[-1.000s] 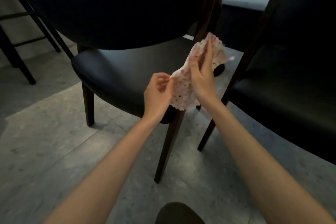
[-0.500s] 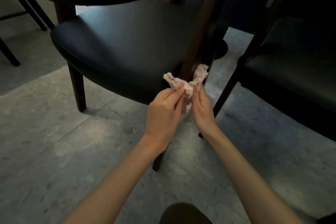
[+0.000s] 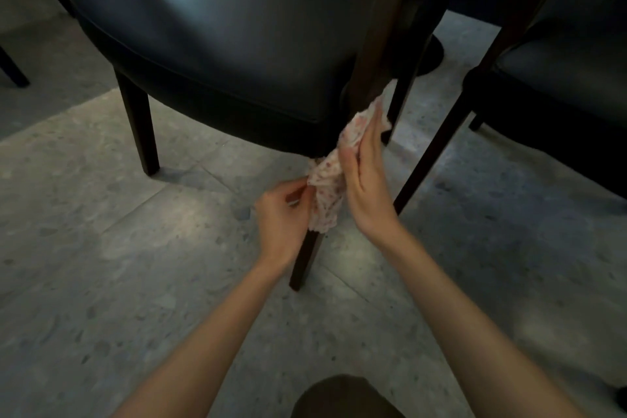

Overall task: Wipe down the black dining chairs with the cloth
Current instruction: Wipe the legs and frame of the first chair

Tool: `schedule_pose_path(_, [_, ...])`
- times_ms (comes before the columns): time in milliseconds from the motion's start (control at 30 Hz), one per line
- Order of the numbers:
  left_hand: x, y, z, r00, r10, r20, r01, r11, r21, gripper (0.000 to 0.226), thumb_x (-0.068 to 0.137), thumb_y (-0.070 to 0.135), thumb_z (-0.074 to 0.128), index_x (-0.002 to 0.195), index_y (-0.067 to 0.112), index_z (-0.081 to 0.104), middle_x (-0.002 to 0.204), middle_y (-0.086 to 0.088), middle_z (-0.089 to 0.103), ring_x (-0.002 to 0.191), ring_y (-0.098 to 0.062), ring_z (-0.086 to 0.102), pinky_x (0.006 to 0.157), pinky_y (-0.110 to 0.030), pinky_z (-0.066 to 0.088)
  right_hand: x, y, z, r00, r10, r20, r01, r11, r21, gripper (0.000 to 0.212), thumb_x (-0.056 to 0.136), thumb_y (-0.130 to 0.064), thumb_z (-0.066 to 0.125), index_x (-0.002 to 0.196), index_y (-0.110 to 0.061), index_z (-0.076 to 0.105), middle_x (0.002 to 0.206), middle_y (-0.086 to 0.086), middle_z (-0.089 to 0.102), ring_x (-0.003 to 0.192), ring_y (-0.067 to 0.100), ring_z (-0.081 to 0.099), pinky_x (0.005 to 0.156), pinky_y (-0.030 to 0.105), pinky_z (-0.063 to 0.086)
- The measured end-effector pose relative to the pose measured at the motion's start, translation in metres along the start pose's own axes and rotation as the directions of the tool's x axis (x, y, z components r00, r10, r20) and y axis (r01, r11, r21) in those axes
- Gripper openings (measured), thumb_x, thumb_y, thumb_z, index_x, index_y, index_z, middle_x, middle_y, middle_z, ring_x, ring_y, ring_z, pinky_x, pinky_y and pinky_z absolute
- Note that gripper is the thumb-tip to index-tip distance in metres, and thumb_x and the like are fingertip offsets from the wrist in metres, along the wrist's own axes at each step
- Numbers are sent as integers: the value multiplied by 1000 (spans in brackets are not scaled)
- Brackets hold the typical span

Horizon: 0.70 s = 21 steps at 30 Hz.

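Cloth wrapped on front leg of black chair, both hands on it.
Cloth (image 3: 326, 190), white with small red dots, is bunched around the dark wood leg (image 3: 304, 260) of the near black chair (image 3: 220, 34), just under the seat's corner, a bit past frame centre toward 1 o'clock. Right hand (image 3: 364, 176) has fingers straight and together, palm pressing the cloth flat against the leg from the 3 o'clock side, not curled round it. Left hand (image 3: 281, 217) at the cloth's 8 o'clock, fingers curled, pinching the cloth's lower left edge. Bare leg shows below the cloth down to the floor. Second black chair (image 3: 559, 78) at 2 o'clock, apart from the first, untouched. Grey speckled tile floor (image 3: 135, 265) under everything. Both forearms come in from 6 o'clock.
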<state>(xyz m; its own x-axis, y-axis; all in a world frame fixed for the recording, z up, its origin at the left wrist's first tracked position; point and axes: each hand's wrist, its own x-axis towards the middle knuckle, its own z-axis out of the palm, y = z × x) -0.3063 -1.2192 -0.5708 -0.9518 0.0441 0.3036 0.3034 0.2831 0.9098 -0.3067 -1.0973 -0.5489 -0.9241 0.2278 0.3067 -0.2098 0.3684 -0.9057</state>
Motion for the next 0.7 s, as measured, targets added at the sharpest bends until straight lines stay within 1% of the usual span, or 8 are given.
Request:
schedule_pose_path(200, [-19, -85, -2, 961, -177, 212, 127, 965, 228, 16, 88, 12, 61, 89, 7, 76, 86, -7, 72, 76, -11, 65, 70, -27, 50, -51, 59, 29, 978, 162, 133, -174, 981, 82, 68, 104, -20, 39, 144, -38, -13, 142, -38, 3, 126, -32, 10, 100, -5, 15])
schedule_pose_path(267, [-31, -110, -3, 947, -212, 240, 141, 949, 283, 19, 85, 12, 58, 85, 4, 75, 81, -9, 72, 73, -14, 62, 66, -31, 47, -68, 78, 41, 964, 203, 169, -221, 971, 95, 74, 102, -24, 43, 142, -49, -15, 141, -41, 8, 131, -24, 20, 107, 6, 24])
schedule_pose_path(333, [-42, -127, -4, 924, -243, 295, 129, 926, 356, 17, 87, 2, 58, 80, -1, 73, 75, -12, 68, 70, -18, 58, 62, -29, 40, -87, 99, 53, 941, 259, 216, -284, 954, 93, 77, 99, -37, 45, 139, -60, -17, 157, -26, 5, 144, 0, 22, 117, 28, 27])
schedule_pose_path(400, [-53, -137, -5, 873, -318, 369, 163, 904, 395, 19, 92, 0, 53, 84, -3, 70, 76, -9, 63, 74, -20, 58, 61, -24, 36, -104, 121, 63, 912, 310, 267, -336, 940, 58, 78, 98, -37, 46, 141, -58, -16, 162, -7, 13, 144, 9, 28, 116, 27, 31])
schedule_pose_path(467, [-59, -138, -5, 775, -431, 463, 266, 886, 380, 24, 99, 10, 45, 104, 2, 68, 93, -2, 62, 90, -17, 60, 66, -17, 38, -114, 135, 68, 872, 375, 314, -401, 916, 18, 77, 100, -30, 48, 141, -50, -14, 156, 3, 32, 136, 12, 41, 108, 18, 37])
schedule_pose_path(567, [-58, -127, -5, 676, -529, 513, 465, 846, 259, 26, 103, 20, 39, 120, 27, 57, 112, 11, 58, 109, -8, 54, 77, -14, 40, -114, 139, 68, 846, 413, 337, -442, 897, 13, 76, 99, -32, 51, 148, -44, -7, 152, 4, 40, 132, 12, 47, 110, 30, 39])
schedule_pose_path(633, [-50, -106, -7, 691, -503, 519, 542, 836, 88, 25, 102, 20, 41, 113, 36, 57, 105, 21, 61, 103, 0, 58, 73, -5, 42, -104, 127, 59, 875, 386, 291, -408, 913, 17, 78, 97, -38, 52, 153, -38, -2, 152, 0, 40, 132, 13, 48, 109, 37, 41])
schedule_pose_path(700, [-34, -82, -10, 747, -443, 495, 533, 845, -48, 27, 101, 22, 43, 103, 43, 59, 97, 28, 63, 92, 11, 60, 75, -3, 44, -86, 104, 44, 923, 313, 223, -330, 943, 42, 79, 95, -35, 53, 155, -31, 2, 151, 0, 42, 128, 11, 52, 104, 29, 46])
